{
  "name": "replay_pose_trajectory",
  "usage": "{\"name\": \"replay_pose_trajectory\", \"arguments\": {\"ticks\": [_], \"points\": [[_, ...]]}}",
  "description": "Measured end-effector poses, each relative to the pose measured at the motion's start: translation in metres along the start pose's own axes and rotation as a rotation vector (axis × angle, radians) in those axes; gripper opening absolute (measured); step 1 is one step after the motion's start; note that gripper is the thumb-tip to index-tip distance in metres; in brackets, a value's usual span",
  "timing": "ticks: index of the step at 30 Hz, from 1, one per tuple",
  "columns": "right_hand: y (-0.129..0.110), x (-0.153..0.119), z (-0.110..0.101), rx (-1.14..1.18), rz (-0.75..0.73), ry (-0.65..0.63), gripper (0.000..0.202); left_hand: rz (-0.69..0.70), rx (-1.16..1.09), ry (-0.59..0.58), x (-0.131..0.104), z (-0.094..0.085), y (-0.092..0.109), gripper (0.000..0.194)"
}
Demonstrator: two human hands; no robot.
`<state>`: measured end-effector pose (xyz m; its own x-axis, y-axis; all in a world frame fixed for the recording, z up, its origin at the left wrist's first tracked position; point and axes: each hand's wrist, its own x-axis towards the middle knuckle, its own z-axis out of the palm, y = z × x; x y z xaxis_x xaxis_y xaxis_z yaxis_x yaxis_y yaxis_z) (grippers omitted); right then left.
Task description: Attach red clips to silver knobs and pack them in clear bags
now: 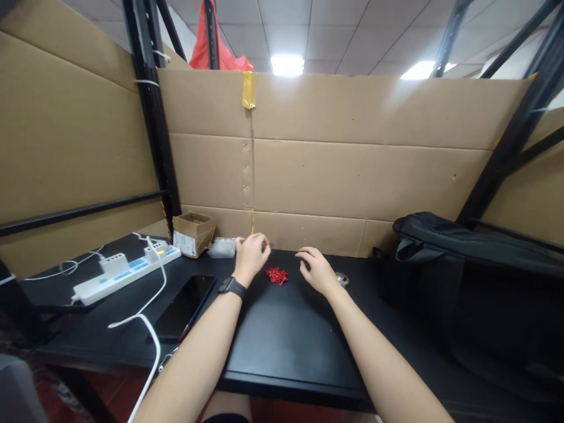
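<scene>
Red pieces (277, 276) lying heaped on tabletop (295, 346); small, probably needing light, single fingertip pinches. Right hand (318, 271) hovering just beside, fingers parted, holding nothing visible. Left hand (252, 255) hovering opposite, fingers bent; cannot tell whether holding anything.

The small red pieces (277, 276) lie loose in one low, jumbled heap on the desk (291, 341). The heap sits between the left grip (267, 247) and the right grip (301, 259), near both, touching neither. Some pieces jut from its edge; their exact form is too small to tell.
</scene>
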<state>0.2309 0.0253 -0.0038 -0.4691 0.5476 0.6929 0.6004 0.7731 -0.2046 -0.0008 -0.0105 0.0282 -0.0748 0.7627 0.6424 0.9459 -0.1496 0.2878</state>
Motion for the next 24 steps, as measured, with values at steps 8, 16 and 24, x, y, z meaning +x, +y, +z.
{"name": "replay_pose_trajectory", "arguments": {"ticks": [8,16,24], "points": [[0.009,-0.002,-0.013,-0.023,0.095,-0.033,0.029,-0.332,0.052,0.307,0.013,-0.045,-0.084,0.029],[0.013,-0.003,-0.006,-0.012,0.085,-0.074,0.026,-0.365,0.138,0.232,0.003,-0.01,-0.106,0.03],[0.014,-0.003,-0.006,0.004,0.103,-0.095,0.027,-0.322,0.089,0.01,0.003,-0.012,-0.11,0.044]]}}
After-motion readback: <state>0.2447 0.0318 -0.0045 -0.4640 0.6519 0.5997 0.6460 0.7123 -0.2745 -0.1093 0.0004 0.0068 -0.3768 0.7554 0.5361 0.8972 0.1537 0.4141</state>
